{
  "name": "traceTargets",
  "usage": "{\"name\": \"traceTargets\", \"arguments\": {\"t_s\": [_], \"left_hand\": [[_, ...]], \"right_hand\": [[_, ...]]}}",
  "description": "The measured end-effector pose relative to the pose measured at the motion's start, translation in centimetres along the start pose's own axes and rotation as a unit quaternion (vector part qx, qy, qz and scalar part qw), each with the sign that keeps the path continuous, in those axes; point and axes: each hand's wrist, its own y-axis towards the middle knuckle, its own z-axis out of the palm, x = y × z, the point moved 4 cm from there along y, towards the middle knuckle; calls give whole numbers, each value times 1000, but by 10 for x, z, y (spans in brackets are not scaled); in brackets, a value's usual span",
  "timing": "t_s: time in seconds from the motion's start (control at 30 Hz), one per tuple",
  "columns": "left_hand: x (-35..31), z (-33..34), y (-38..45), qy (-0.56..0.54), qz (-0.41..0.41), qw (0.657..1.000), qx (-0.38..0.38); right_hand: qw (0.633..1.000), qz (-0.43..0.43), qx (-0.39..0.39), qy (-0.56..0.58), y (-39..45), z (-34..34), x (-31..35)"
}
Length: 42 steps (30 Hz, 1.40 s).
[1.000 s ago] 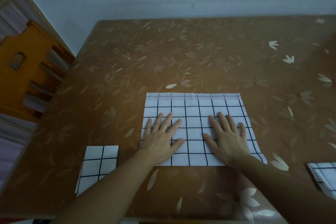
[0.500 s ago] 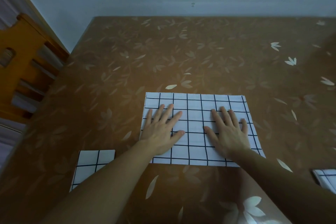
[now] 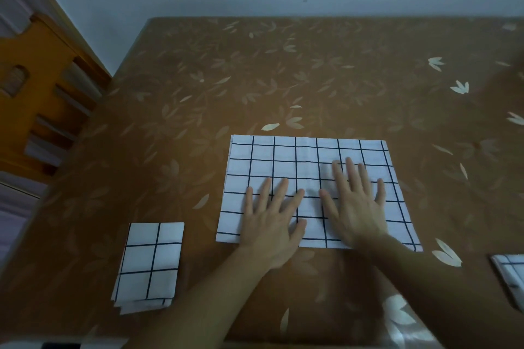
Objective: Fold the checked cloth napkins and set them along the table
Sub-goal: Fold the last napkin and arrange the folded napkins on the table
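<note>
Glossy brown leaf-print table point(image 3: 326, 71) filling frame; white black-checked cloth napkin point(image 3: 295, 156), flat rectangle, lower centre; folded napkin point(image 3: 147, 263), narrow stack, lower left; another napkin's corner point(image 3: 510, 275), right edge; left hand point(image 3: 272, 221), right hand point(image 3: 354, 207), fingers spread, palms flat on cloth, right blurred

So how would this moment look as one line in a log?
step: smoothing | left hand: flat on napkin | right hand: flat on it, blurred | folded napkin: left | table
</note>
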Motion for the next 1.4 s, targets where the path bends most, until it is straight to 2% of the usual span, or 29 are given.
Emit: {"name": "traceTargets", "arguments": {"t_s": [0.1,0.17,0.33,0.5,0.6,0.7,0.77,0.83,0.9,1.0,1.07,1.2,1.3,1.4], "left_hand": [[-1,1,0,28,10,999,18],[-1,1,-1,38,10,999,29],[0,-1,-2,8,-5,1000,18],[31,-1,-13,17,-26,999,6],[51,-4,-20,6,-41,999,5],[38,-16,-23,50,-3,998,-42],[13,-24,-26,49,63,992,-99],[-15,-27,-32,15,115,985,-127],[-42,-27,-39,-23,128,986,-106],[-64,-20,-44,-44,86,995,-30],[-72,-17,-46,-25,59,998,-19],[-83,-21,-45,-2,14,1000,-1],[-98,-27,-53,-41,-44,998,-19],[-118,-30,-71,-129,-125,981,-72]], "right_hand": [[996,-74,12,51,-30,7,41],[993,-88,31,78,-40,15,51],[998,-58,21,18,-40,17,2],[998,-19,50,-43,-45,4,-61],[996,-18,66,-50,-45,2,-72],[996,-20,67,-63,-49,-5,-69],[995,-48,42,-79,-63,-17,-72],[988,-113,24,-104,-80,-28,-78],[975,-183,5,-127,-93,-36,-85],[961,-232,-44,-147,-95,-44,-96],[946,-266,-52,-175,-86,-47,-101],[933,-299,1,-201,-66,-50,-100],[938,-287,45,-190,-69,-55,-95],[965,-216,92,-115,-86,-58,-104]]}}
